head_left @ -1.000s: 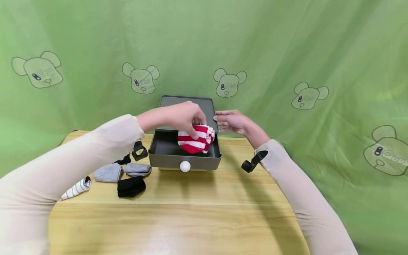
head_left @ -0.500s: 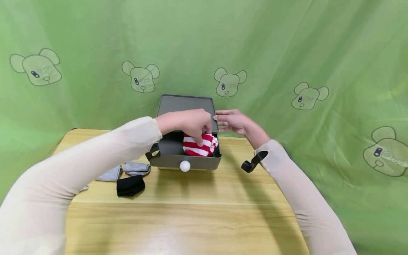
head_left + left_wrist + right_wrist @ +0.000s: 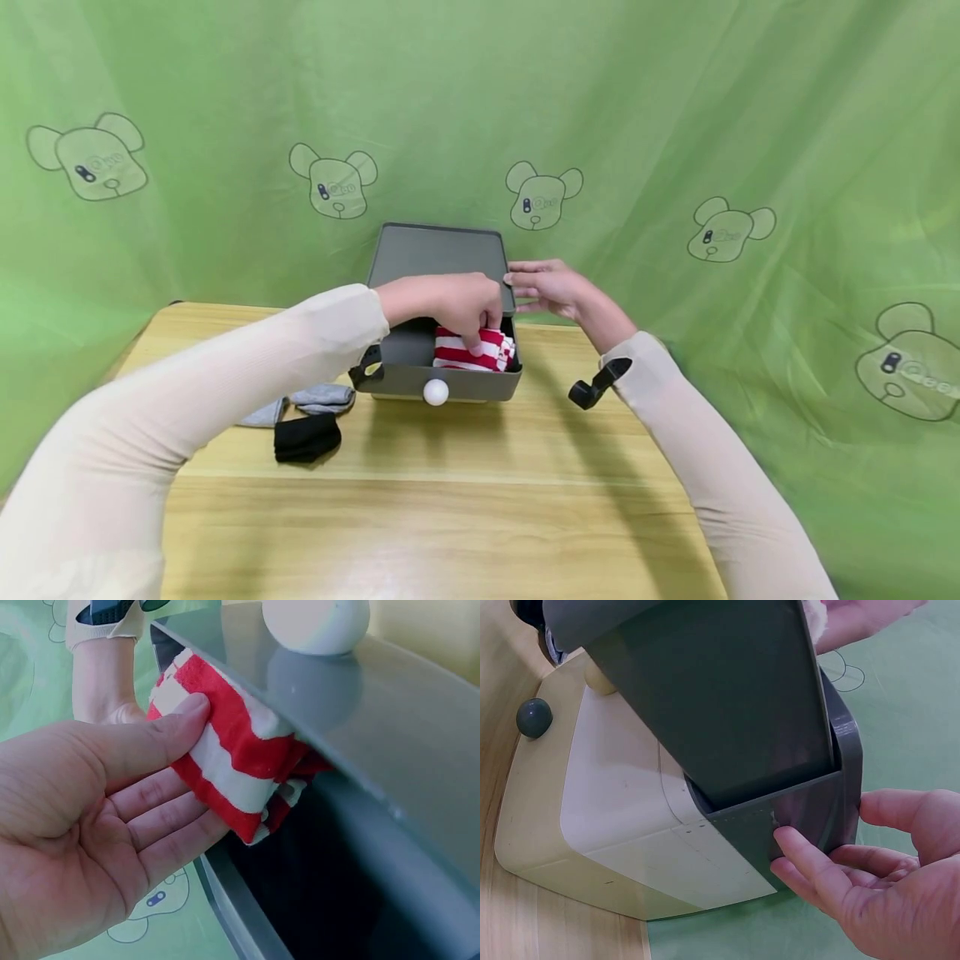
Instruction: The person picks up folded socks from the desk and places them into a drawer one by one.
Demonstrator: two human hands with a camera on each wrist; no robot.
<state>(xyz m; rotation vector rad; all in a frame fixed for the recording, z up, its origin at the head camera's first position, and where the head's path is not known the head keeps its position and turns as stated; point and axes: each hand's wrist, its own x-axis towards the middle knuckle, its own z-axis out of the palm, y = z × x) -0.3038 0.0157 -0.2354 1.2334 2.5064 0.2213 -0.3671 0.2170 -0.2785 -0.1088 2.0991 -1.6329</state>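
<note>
My left hand (image 3: 467, 302) reaches into the pulled-out dark grey drawer (image 3: 397, 382) and pinches a folded red-and-white striped sock (image 3: 453, 353). In the left wrist view the thumb lies on top of the sock (image 3: 232, 742) with the fingers beneath it. The sock sits low at the drawer's right side, behind the front panel with its white round knob (image 3: 436, 392). My right hand (image 3: 551, 287) is at the right side of the dark cabinet top (image 3: 442, 250). Its fingertips touch the dark side wall (image 3: 742, 832) in the right wrist view.
Left of the drawer lie a black folded sock (image 3: 307, 437) and grey folded socks (image 3: 324, 397), partly hidden by the left sleeve. White and cream lower tiers (image 3: 615, 765) stand under the open drawer. A green curtain (image 3: 450, 83) hangs behind the wooden table (image 3: 420, 525).
My left hand has carried the striped sock down and slightly right, from above the drawer to inside it. The right hand has stayed at the cabinet's side.
</note>
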